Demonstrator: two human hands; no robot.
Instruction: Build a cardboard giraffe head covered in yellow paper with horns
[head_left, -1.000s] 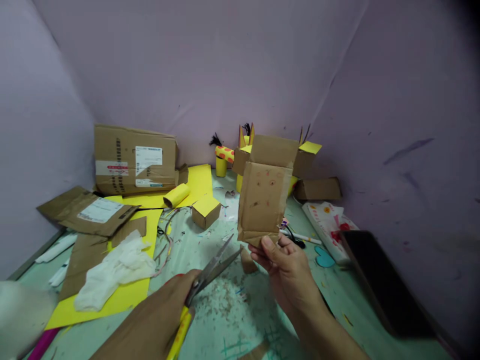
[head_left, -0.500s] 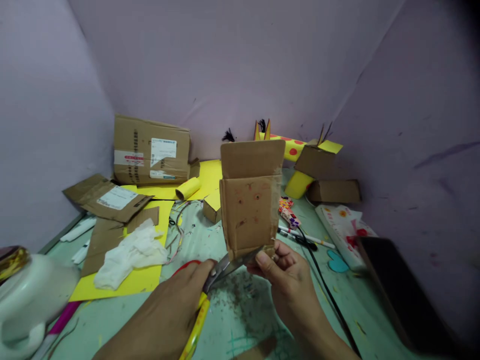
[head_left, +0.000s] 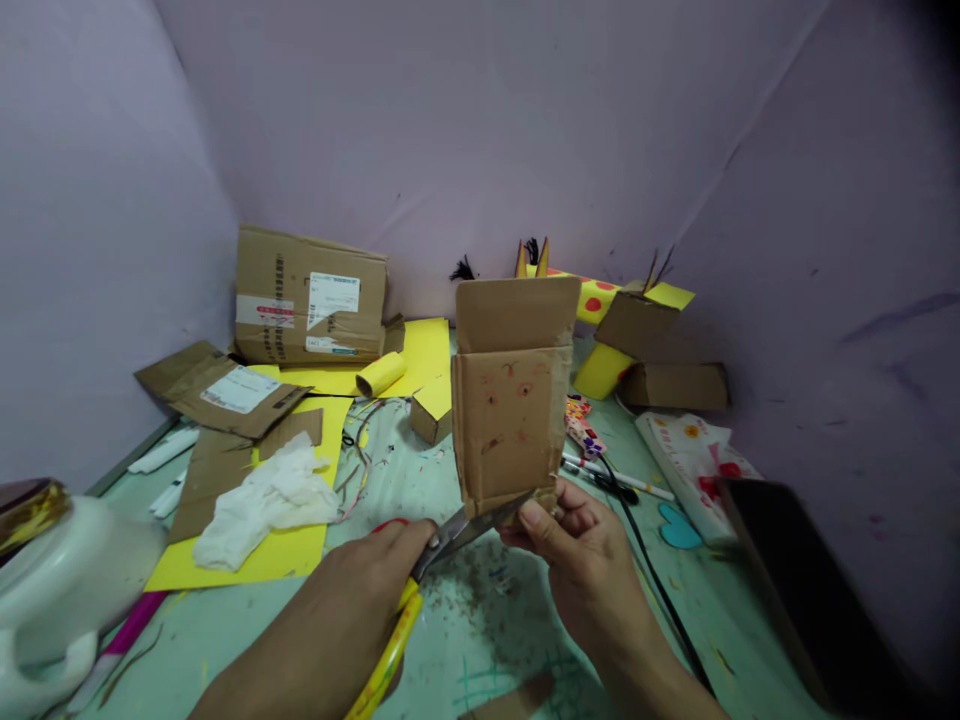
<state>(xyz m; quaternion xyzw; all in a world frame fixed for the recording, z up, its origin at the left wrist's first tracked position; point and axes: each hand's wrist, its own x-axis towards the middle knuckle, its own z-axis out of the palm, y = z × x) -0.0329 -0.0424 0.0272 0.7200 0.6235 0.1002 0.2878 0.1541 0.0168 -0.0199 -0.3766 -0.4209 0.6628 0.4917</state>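
Cardboard panel (head_left: 508,425) stands upright near the centre of the frame, its plain upper flap above a face bearing small reddish and dark marks. The right hand (head_left: 577,535), at the lower right of the panel, is closed in a pinch on its bottom corner, thumb toward the camera and fingers curled. The left hand (head_left: 352,595), lower left of centre, is closed around the yellow handles of the scissors (head_left: 439,550). Their blades are partly open and point right and slightly up, across the panel's bottom edge; whether they bite into the cardboard cannot be told.

Behind the panel, right of centre, is a yellow tube with red spots (head_left: 598,300), beside a small brown box with a yellow flap (head_left: 637,322). A shipping box (head_left: 300,345) leans at the upper left of the frame, with a yellow roll (head_left: 382,374) to its lower right. Crumpled white tissue (head_left: 262,505) lies over a yellow sheet (head_left: 240,578) at the left, and a white jug (head_left: 90,570) sits at the lower left. Pens (head_left: 626,480), a blue heart (head_left: 679,527) and a dark phone-like slab (head_left: 806,590) are on the right, above the green tabletop (head_left: 442,650).
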